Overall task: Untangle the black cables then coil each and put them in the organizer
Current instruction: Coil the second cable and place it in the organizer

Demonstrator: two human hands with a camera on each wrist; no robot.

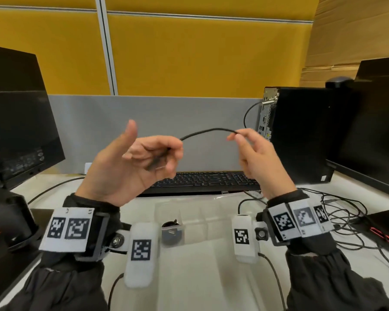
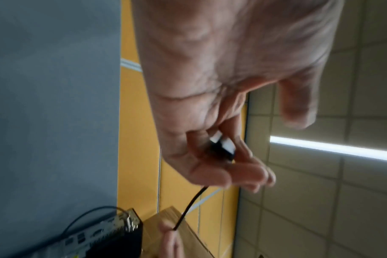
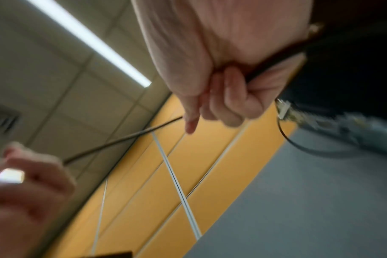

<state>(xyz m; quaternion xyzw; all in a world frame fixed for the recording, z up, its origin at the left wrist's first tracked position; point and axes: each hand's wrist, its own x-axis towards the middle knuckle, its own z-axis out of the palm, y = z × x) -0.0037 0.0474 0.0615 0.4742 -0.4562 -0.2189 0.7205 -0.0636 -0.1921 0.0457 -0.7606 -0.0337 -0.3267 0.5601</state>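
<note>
Head view: bright, even indoor light, soft shadows on the white desk (image 1: 189, 277). Straight lines bow toward the edges; wide-angle distortion. Left hand (image 1: 130, 167) smeared by motion, its fingers soft; right hand (image 1: 254, 158) slightly blurred.

Left wrist view: ceiling strip light (image 2: 334, 148) glares white at right; palm lit, grey panel (image 2: 51, 104) dim.

Right wrist view: strip light (image 3: 88, 41) overhead, blown out. Heavy motion blur throughout; far hand at lower left a smear, dark patch at upper right.
</note>
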